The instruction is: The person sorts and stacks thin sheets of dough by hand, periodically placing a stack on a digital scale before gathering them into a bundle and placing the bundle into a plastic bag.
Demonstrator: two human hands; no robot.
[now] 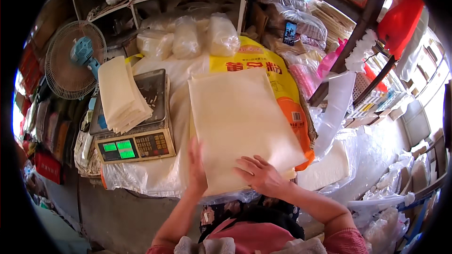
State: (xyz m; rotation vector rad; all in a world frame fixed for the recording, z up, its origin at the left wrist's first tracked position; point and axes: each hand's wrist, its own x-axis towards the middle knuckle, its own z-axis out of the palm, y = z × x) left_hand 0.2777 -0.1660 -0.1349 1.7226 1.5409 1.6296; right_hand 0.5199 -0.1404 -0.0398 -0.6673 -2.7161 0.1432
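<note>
Crowding the scale (157,117): folded cream sheets (121,95) droop across its metal pan, a round wire-caged fan (77,59) stands off its left, and bulging see-through bags (186,37) sit beyond it.
Yellow-orange sack (289,94): right of the scale, half hidden under the big pile.
Sheet pile (240,122): just right of the scale, smooth, pale, roughly rectangular, edges staggered.
Left hand (197,167): between scale and pile, grip flat, fingers straight, nothing clasped.
Right hand (263,175): farther right of the scale, grip spread atop the pile, pressing, nothing pinched.
</note>
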